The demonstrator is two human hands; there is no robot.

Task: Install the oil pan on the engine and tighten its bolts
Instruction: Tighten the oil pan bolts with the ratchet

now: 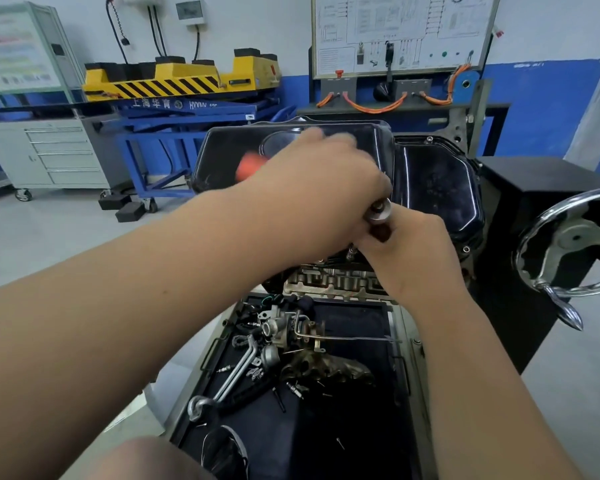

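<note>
Workshop walls painted white above and blue below stand behind the engine (340, 280), which is mounted with its underside facing up, and the black oil pan (433, 181) sits on top of it, filling the middle of the view. Behind the oil pan to the left is a blue lift cart (187, 133) carrying a yellow block with black hazard stripes (174, 79), and farther left a grey drawer cabinet (59, 154) on casters. Behind the oil pan to the right hangs a white wiring-diagram board (402, 32) with orange cables below it. Just right of the oil pan is a chrome handwheel (568, 244) against a black stand. Below the engine, nearer the camera, a dark tray (361, 427) holds loose parts (a turbocharger (284, 332), a bent metal pipe (229, 375), a rusty manifold (326, 367) and small bolts). Both hands meet at the near edge of the oil pan. The left hand (312, 199) is closed around a ratchet wrench (378, 211) whose orange handle end (250, 164) shows blurred beyond the knuckles. The right hand (413, 251) is closed around the chrome head and the socket extension (351, 252) beneath it, which points down at the oil pan's flange; the bolt under it is hidden.
</note>
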